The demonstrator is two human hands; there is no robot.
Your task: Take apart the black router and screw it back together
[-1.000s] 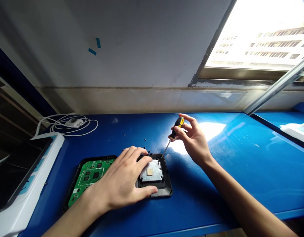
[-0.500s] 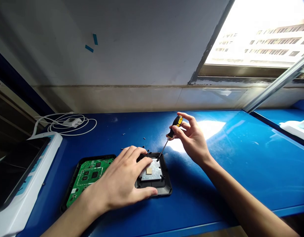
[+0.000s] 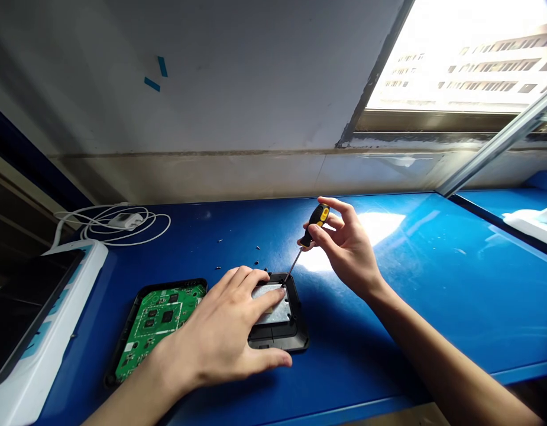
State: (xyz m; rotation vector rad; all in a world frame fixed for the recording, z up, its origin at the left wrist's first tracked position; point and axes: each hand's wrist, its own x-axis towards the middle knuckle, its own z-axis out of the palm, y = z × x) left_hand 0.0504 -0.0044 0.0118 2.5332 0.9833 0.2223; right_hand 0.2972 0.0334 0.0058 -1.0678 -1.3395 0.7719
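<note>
A screwdriver (image 3: 315, 225) with a black and yellow handle is pinched in my right hand (image 3: 350, 254). It leans, with its shaft running down to the upper right corner of a silver metal plate (image 3: 280, 310). That plate lies inside a black plastic cover (image 3: 300, 331). My left hand (image 3: 233, 319) rests over the cover's left side with its fingers spread. Its index fingertip is on the plate by the screwdriver tip, half covering a small tan pad (image 3: 269, 310). On the left, partly behind my left wrist, lies a green circuit board (image 3: 167, 313) in a black housing (image 3: 135, 307).
Several small screws (image 3: 257, 248) lie scattered beyond the cover on the blue table (image 3: 371, 378). A white device with a dark screen (image 3: 29, 313) stands at the left. Behind it is a white adapter (image 3: 126, 221) with a coiled cable. A metal post (image 3: 490, 148) rises at the right.
My left index finger has slid right along the plate towards the screwdriver tip, and the thumb has moved right. The screwdriver stays at the same corner. The camera view has shifted slightly.
</note>
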